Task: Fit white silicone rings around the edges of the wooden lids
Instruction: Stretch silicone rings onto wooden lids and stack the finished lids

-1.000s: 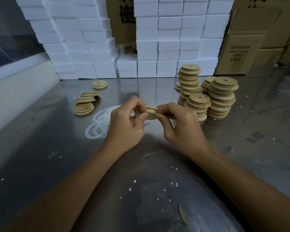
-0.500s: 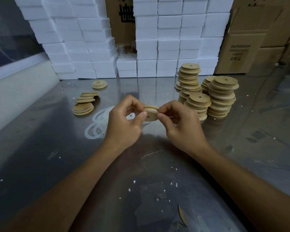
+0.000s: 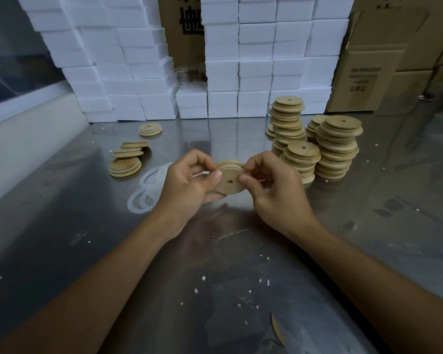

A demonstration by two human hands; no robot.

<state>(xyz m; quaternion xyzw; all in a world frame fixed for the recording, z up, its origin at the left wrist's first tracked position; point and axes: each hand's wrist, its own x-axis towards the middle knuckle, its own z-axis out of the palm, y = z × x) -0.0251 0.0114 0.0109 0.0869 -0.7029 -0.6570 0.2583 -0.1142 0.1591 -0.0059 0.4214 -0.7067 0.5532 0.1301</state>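
Observation:
A round wooden lid (image 3: 229, 181) with a small centre hole is held above the steel table, its flat face tilted toward me. A white silicone ring (image 3: 228, 166) shows along its upper edge. My left hand (image 3: 189, 183) pinches the lid's left side between thumb and fingers. My right hand (image 3: 274, 190) pinches its right side the same way. Loose white rings (image 3: 145, 194) lie on the table just left of my left hand, partly hidden by it.
Tall stacks of bare wooden lids (image 3: 338, 146) stand right of my hands. A few lids (image 3: 125, 166) lie at the left and one pair (image 3: 150, 129) farther back. White foam blocks (image 3: 256, 72) and cardboard boxes (image 3: 363, 80) wall the back of the steel table (image 3: 87, 238).
The lid has turned from edge-on to showing its flat face and hole. Both hands kept their grip and shifted slightly around its rim.

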